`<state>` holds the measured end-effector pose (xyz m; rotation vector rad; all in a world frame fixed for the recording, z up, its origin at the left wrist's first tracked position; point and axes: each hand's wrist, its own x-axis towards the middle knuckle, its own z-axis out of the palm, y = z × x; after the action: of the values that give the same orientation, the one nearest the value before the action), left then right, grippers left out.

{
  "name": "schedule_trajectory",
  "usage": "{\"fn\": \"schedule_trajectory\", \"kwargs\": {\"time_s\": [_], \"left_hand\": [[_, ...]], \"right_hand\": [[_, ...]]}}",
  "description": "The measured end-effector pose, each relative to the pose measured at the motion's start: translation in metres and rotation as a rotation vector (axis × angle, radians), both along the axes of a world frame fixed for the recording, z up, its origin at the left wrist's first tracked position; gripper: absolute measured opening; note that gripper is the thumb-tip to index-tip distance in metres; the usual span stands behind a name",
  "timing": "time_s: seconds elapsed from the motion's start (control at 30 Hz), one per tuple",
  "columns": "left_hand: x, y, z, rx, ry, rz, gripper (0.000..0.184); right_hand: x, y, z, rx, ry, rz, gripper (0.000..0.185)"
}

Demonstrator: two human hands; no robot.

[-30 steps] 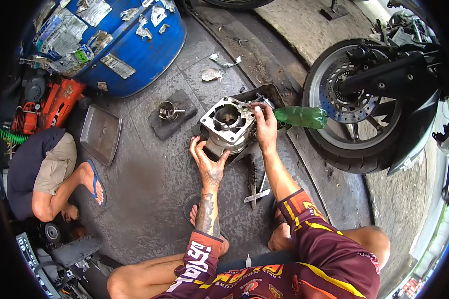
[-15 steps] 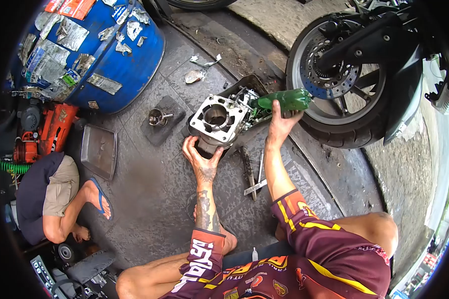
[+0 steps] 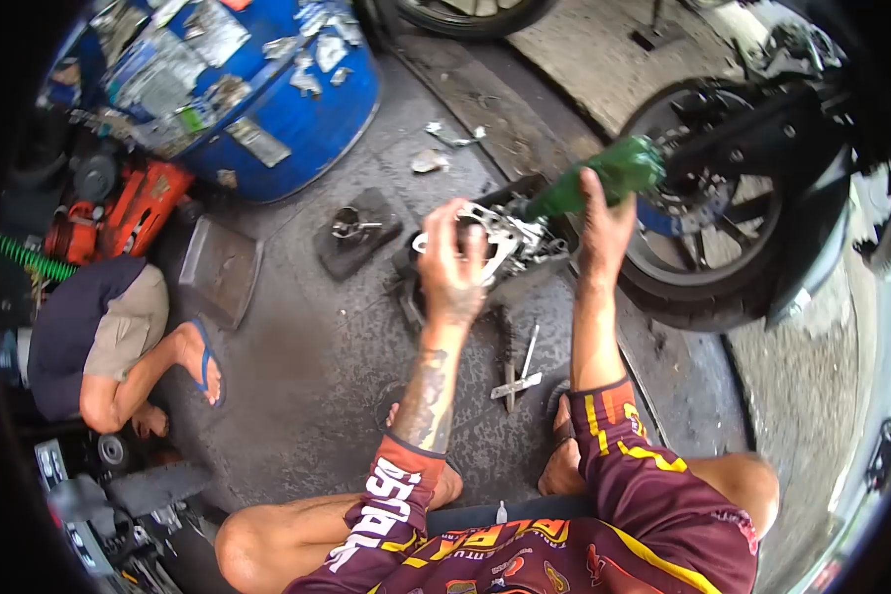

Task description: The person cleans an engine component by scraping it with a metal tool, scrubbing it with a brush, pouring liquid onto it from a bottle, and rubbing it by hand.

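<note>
My right hand point(image 3: 606, 228) is wrapped round a green plastic bottle point(image 3: 589, 183). The bottle is tilted, its lower-left end over small metal engine parts point(image 3: 533, 236) in a dark tray. My left hand point(image 3: 452, 262) lies over the pale metal engine cylinder block point(image 3: 500, 259), fingers bent over its top near the round bore, and appears to grip its rim. The hand covers most of the bore and is slightly blurred, so the fingertips are hard to make out. Some tools point(image 3: 517, 384) lie crossed on the floor below the block.
A piston-like metal part point(image 3: 346, 224) rests on a dark pad to the left. Beyond it are a metal tray point(image 3: 220, 272) and a blue drum point(image 3: 297, 139). A motorcycle wheel point(image 3: 708, 297) stands close on the right. Another person point(image 3: 119, 342) crouches at the left.
My left hand has moved from the block's near side up over its top. My right hand still holds the bottle, now raised more steeply. The whole view has shifted.
</note>
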<state>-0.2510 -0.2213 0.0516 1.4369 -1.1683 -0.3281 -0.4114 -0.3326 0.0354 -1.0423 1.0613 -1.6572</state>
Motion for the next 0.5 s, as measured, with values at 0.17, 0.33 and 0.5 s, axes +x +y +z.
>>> {"fn": "schedule_trajectory", "kwargs": {"time_s": [0.17, 0.33, 0.5], "left_hand": [[-0.072, -0.073, -0.05, -0.064, 0.176, 0.106, 0.035], [-0.088, -0.106, -0.086, 0.196, 0.404, 0.157, 0.041], [-0.089, -0.099, -0.099, 0.223, 0.458, 0.159, 0.042]], "right_hand": [[-0.001, 0.004, 0.018, 0.239, -0.261, 0.003, 0.044], [-0.006, -0.013, -0.001, 0.1, -0.167, -0.117, 0.035], [-0.001, -0.013, -0.006, 0.048, -0.015, -0.129, 0.048]]}}
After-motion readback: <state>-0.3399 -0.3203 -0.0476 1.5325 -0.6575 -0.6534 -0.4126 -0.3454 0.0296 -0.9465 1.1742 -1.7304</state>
